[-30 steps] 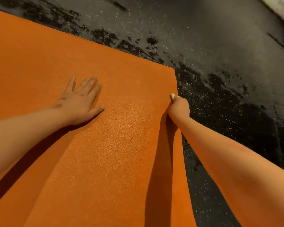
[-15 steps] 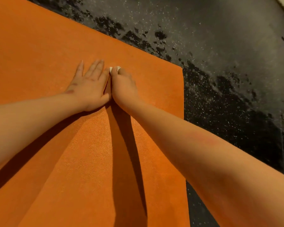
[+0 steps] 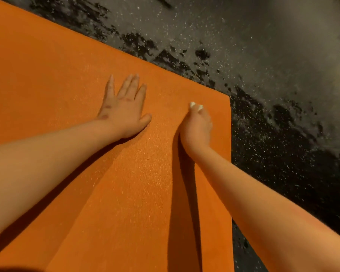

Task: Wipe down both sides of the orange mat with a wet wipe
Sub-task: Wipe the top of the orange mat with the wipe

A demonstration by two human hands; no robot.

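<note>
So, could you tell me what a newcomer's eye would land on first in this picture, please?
The bright orange mat fills the left and centre of the view, lying on a dark speckled floor. The left hand presses flat on it with fingers spread. The right hand, near the mat's right edge, grips a small white wet wipe that peeks out past its fingers.

A dark grey floor [image 3: 273, 46] is flecked with fine white specks and is marked by a band of irregular black patches [image 3: 137, 43].
</note>
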